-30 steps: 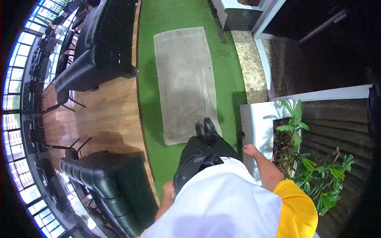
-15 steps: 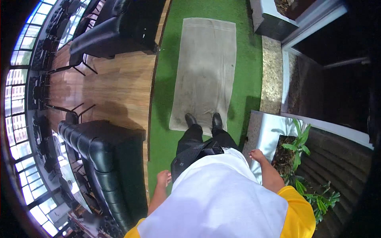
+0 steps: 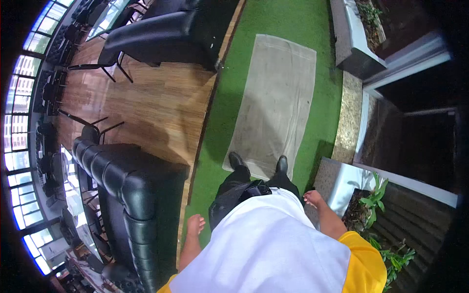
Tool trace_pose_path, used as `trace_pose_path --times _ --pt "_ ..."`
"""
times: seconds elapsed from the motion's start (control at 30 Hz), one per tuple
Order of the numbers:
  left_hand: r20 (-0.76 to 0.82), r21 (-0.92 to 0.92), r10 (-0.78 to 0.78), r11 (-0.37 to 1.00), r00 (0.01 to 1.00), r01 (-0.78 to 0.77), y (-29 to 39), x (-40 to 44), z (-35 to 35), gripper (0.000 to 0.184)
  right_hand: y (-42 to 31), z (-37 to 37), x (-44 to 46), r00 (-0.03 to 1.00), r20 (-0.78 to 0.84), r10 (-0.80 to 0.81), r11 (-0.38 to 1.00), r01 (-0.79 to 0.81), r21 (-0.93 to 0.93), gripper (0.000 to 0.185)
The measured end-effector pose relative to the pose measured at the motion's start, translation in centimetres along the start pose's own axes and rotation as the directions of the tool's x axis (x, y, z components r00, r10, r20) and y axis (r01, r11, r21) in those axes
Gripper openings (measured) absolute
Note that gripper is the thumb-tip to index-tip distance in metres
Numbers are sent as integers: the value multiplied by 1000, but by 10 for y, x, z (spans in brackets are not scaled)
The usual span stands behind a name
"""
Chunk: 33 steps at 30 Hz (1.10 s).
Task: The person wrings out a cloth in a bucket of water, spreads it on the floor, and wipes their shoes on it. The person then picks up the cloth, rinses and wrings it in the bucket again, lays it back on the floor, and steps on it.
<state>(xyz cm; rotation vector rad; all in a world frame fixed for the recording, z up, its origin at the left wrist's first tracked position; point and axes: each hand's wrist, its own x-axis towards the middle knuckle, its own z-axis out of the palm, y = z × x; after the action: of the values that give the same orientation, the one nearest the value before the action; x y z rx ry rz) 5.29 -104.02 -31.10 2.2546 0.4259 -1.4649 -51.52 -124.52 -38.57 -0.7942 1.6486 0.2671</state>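
My left hand [image 3: 196, 224] hangs at my side above the green turf, near the black tufted sofa. Its fingers are loosely bent and I see nothing in them. On the other side, my right hand [image 3: 313, 198] is beside my hip, near the white-topped planter [image 3: 343, 184]. Its fingers are also loosely curled, with no object showing. Below me, a greyish-beige cloth mat [image 3: 276, 93] lies on the green turf [image 3: 222, 119]. My black shoes [image 3: 236, 160] stand on its near end.
A black tufted sofa [image 3: 141, 195] is at left and another black sofa [image 3: 161, 41] farther ahead, both on wood flooring [image 3: 161, 97]. Black chairs [image 3: 105, 66] stand farther left. Leafy plants [image 3: 375, 198] grow at right. A dark doorway [image 3: 415, 127] opens beyond a stone sill [image 3: 351, 115].
The view has turned slightly, so the mat and sofas sit further right and more tilted. My left hand has swung a little outward from my leg. My feet remain at the mat's near end.
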Motion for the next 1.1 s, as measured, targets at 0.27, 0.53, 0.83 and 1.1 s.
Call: trace_pose_path --times 0.27,0.53,0.83,1.1 --pt "-14 -176 230 957 973 -229 92 9 -9 23 -98 38 36 988 63 -142 966 152 -211 19" --pt "122 -403 188 907 975 -124 71 35 7 14 -180 -14 96 976 70 -206 892 217 -397 21" --pt "161 501 666 581 728 -642 94 3 37 14 -233 -75 121 949 74 -308 856 310 -414 23" --pt "120 -359 431 859 894 -366 201 0 74 16 -277 -117 93 994 -27 -107 888 83 -451 21"
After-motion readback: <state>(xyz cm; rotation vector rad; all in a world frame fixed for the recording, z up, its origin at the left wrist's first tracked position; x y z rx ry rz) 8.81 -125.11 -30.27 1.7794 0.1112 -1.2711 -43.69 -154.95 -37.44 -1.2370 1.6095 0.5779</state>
